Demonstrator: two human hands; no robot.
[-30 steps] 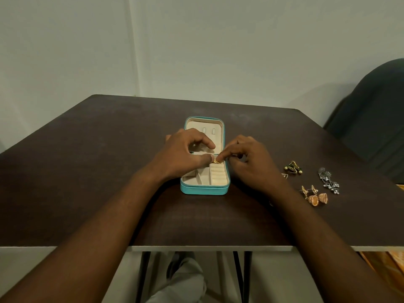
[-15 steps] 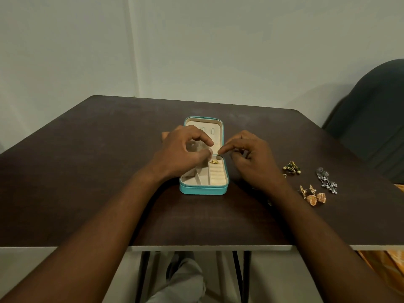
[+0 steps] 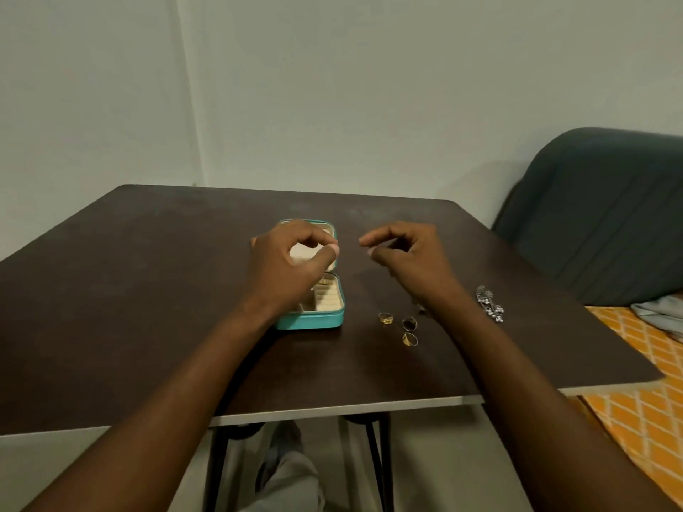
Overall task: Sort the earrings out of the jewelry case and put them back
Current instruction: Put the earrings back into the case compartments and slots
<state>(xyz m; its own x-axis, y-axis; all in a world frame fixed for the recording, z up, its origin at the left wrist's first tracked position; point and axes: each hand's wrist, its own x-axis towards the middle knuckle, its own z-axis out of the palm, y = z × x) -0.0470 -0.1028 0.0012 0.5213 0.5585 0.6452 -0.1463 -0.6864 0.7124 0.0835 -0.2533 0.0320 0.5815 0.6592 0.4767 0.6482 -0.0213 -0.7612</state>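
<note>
Teal covering wraps the jewelry case (image 3: 310, 321), which lies open on the dark surface (image 3: 148, 290). A small gold piece (image 3: 324, 281) sits in its near tray beside the ring rolls. A pair of silver earrings (image 3: 489, 303) lies well apart to the right, apparently already sorted out. Three rings (image 3: 409, 322) rest between the case and the right forearm.

The step in hand looks like lifting a tiny item clear of the case. To do it well, keep the pinch firm but light, carry it low over the surface, and set it down near the silver pair, apart from the rings.

The left hand (image 3: 292, 264) hovers over the far half of the case, its grip narrowed to thumb against forefinger. Whether anything is caught there is too small to tell. The right hand (image 3: 406, 253), near the case, curls with a slim gap between thumb and forefinger, and nothing is visible in the gap.
</note>
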